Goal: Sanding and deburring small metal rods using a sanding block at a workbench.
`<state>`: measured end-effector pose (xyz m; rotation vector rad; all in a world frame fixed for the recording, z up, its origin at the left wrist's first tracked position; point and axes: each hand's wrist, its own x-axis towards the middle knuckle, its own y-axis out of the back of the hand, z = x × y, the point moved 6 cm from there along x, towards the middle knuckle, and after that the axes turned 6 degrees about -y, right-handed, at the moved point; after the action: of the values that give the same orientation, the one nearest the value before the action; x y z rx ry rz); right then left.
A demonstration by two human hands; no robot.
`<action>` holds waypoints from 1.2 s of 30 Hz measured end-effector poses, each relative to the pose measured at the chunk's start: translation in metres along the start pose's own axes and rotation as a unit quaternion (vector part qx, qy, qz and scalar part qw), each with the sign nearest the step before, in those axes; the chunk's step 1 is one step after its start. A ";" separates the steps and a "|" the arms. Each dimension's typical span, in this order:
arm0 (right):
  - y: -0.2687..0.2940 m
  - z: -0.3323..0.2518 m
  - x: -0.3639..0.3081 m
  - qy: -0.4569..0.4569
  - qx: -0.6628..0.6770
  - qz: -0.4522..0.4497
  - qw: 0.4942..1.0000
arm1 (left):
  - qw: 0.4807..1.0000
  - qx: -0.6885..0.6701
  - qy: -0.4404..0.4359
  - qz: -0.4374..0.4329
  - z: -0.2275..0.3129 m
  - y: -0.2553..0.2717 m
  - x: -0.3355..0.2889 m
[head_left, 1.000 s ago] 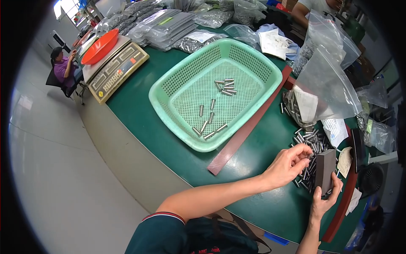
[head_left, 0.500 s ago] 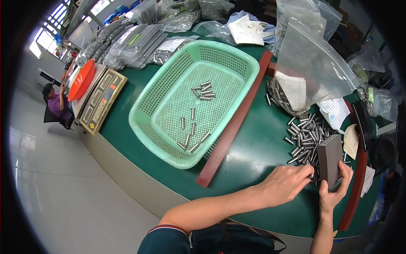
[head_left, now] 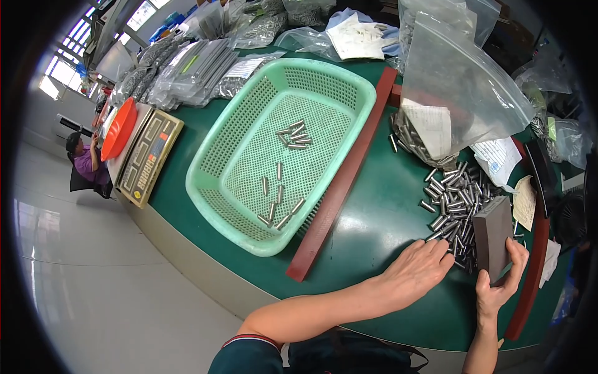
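A loose pile of short metal pins (head_left: 458,202) lies on the green table at the right. My left hand (head_left: 418,271) is at the pile's near left edge, back upward, with its fingers bent and drawn together over the nearest pins. Its fingertips are partly hidden, so I cannot make out what is between them. My right hand (head_left: 503,283) grips a dark grey rectangular block (head_left: 492,240) by its lower part, thumb on the near side and fingers round the right. The block stands tilted against the right side of the pile, hiding some pins.
Left of the pile, a green perforated basket (head_left: 205,215) holds several pins. A red bar (head_left: 339,199) runs beside it, with another red bar (head_left: 529,280) at the right. Behind the pile stands a clear plastic bag (head_left: 461,81). A scale (head_left: 149,156) is at far left, a person (head_left: 87,159) beyond.
My left hand has moved slightly left, away from the block to the pile's near edge. My right hand and the block have shifted a little rightward in the picture as the view moved.
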<state>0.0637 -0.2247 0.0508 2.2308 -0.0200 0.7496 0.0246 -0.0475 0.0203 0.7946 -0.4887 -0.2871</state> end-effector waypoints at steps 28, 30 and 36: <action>-0.005 -0.030 -0.003 -0.002 0.036 0.015 0.999 | 0.806 -0.475 0.146 0.322 -0.038 0.034 -0.007; -0.003 -0.033 -0.005 0.001 0.038 0.015 0.999 | 0.808 -0.480 0.143 0.310 -0.040 0.032 -0.005; 0.008 -0.035 -0.009 0.026 -0.011 0.056 0.998 | 0.794 -0.516 0.133 0.293 -0.038 0.024 0.002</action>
<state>0.0369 -0.2083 0.0700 2.2030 -0.1279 0.8623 0.0476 -0.0088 0.0152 -0.4099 -0.2221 0.1594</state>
